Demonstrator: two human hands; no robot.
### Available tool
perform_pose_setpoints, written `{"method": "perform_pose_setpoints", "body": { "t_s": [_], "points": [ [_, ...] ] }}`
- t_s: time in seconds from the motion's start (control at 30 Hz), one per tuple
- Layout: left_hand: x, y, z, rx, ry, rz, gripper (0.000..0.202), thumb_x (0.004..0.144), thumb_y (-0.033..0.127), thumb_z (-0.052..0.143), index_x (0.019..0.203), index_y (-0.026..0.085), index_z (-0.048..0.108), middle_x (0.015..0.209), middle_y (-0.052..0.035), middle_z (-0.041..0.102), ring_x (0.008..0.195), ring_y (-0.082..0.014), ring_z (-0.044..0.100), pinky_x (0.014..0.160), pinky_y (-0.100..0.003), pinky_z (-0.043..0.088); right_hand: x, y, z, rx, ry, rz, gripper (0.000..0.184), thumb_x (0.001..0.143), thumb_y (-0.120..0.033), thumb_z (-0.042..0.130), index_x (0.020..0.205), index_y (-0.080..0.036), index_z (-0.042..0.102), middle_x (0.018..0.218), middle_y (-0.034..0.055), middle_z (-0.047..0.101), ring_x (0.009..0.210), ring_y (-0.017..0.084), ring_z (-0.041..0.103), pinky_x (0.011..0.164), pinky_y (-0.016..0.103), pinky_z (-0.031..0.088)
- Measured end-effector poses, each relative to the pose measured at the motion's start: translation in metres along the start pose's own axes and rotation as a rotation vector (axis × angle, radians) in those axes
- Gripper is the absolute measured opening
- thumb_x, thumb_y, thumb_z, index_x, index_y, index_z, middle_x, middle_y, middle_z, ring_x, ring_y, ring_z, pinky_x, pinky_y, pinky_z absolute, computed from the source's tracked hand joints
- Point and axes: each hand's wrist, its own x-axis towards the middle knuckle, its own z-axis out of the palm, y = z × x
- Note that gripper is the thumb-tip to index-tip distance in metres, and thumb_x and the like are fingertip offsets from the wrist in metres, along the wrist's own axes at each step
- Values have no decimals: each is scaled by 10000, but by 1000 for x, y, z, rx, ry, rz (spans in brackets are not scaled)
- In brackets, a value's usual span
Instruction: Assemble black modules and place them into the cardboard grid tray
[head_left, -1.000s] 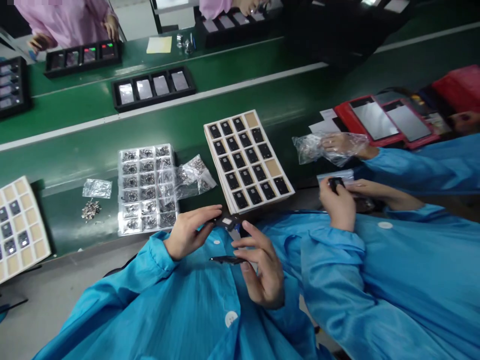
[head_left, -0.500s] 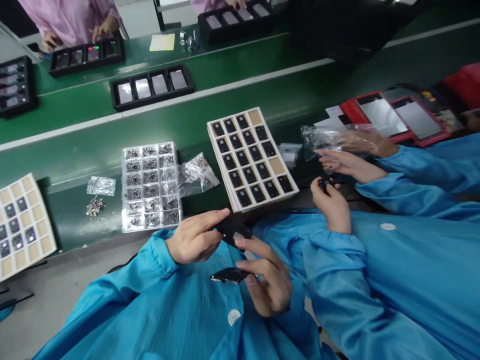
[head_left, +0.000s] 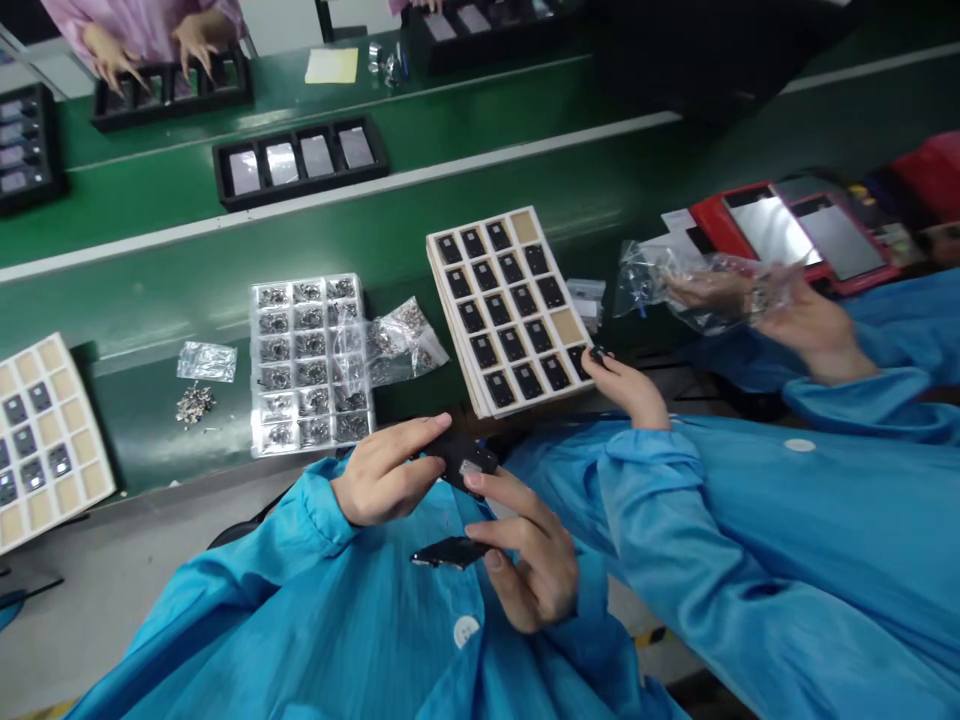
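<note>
Low in the middle, my left hand (head_left: 394, 470) pinches one end of a flat black rectangular part (head_left: 472, 462) with a small pale patch. The upper fingers of my right hand (head_left: 529, 555) touch that part's other end. Lower down, the same right hand grips a second thin black part (head_left: 446, 552), seen nearly edge-on, between its fingers and thumb. Just beyond my hands lies a white-edged tray (head_left: 489, 405) with rows of small black parts in square pockets. A clear compartment box (head_left: 257, 400) of small metal pieces is beyond my left arm.
A clear bag (head_left: 405, 345) overlaps the box. Loose metal pieces (head_left: 195, 403) lie left of it. Another tray (head_left: 97, 480) sits far left. A co-worker's hand (head_left: 630, 385) reaches the tray's right edge; other hands hold a plastic bag (head_left: 697, 290). Black trays (head_left: 225, 180) stand across the bench.
The co-worker's hand on my right has moved left to the tray with a small black part. The plastic bag has been lifted and spread. My hands hold nearly the same pose.
</note>
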Motion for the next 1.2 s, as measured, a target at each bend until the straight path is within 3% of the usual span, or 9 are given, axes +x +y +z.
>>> {"method": "perform_pose_setpoints", "body": {
  "t_s": [0.03, 0.1, 0.17, 0.23, 0.3, 0.4, 0.67, 0.87, 1.2],
  "points": [
    [-2, -1, -4, -14, 6, -19, 65, 863, 112, 517, 912, 117, 560, 1221, -198, 606, 1100, -206, 614, 838, -284, 569, -30, -11, 19, -28, -53, -48, 197, 800, -406, 563, 639, -314, 631, 861, 22, 688, 1012, 245, 645, 867, 459, 574],
    [-5, -1, -13, -80, -2, -122, 69, 867, 131, 531, 928, 128, 561, 1135, -177, 657, 1007, -197, 660, 786, -263, 576, -77, -29, 53, -221, -189, -448, 136, 804, -409, 536, 840, -419, 667, 1086, -25, 674, 1076, 243, 623, 894, 464, 571],
    [-7, -2, -24, -257, 8, -390, 52, 868, 162, 558, 918, 146, 558, 964, -115, 717, 805, -164, 705, 678, -218, 576, -99, -42, 78, -326, -156, -647, 264, 831, -304, 469, 984, -455, 622, 1278, -100, 577, 1099, 217, 614, 852, 461, 597],
    [-10, -3, -36, -551, 36, -774, 112, 862, 250, 599, 862, 156, 537, 710, -29, 707, 567, -137, 678, 538, -184, 543, -101, -49, 94, -364, -145, -740, 321, 819, -202, 443, 1020, -389, 610, 1388, -118, 479, 1121, 223, 605, 818, 462, 608],
    [-13, -5, -50, -833, 51, -1104, 268, 819, 383, 654, 804, 158, 511, 529, 30, 626, 424, -131, 617, 431, -171, 482, -95, -52, 106, -379, -202, -791, 279, 796, -143, 464, 982, -285, 617, 1423, -55, 456, 1143, 253, 589, 844, 448, 594],
    [-20, -8, -72, -1040, 36, -1318, 408, 715, 482, 733, 792, 151, 507, 501, 38, 605, 394, -139, 599, 393, -169, 440, -92, -54, 129, -402, -280, -803, 226, 786, -98, 479, 943, -207, 599, 1397, 52, 491, 1163, 276, 570, 914, 431, 552],
    [-51, -10, -130, -1243, 46, -1344, 398, 728, 423, 743, 929, 140, 549, 647, 1, 673, 436, -139, 620, 433, -193, 485, -113, -60, 191, -397, -349, -854, 224, 796, -82, 465, 963, -167, 586, 1363, 106, 514, 1253, 274, 495, 959, 440, 513],
    [-76, -13, -162, -1273, 166, -1357, 378, 725, 407, 750, 917, 135, 570, 609, 13, 654, 426, -124, 614, 419, -159, 467, -127, -57, 226, -345, -426, -862, 206, 806, -95, 460, 955, -166, 583, 1317, 117, 548, 1206, 268, 538, 936, 450, 531],
    [-102, -8, -199, -1317, 242, -1412, 454, 681, 468, 769, 930, 142, 576, 637, 5, 650, 416, -118, 599, 408, -169, 471, -135, -63, 264, -330, -550, -879, 211, 808, -101, 478, 961, -189, 594, 1281, 123, 583, 1187, 277, 557, 902, 457, 548]
  ]
}}
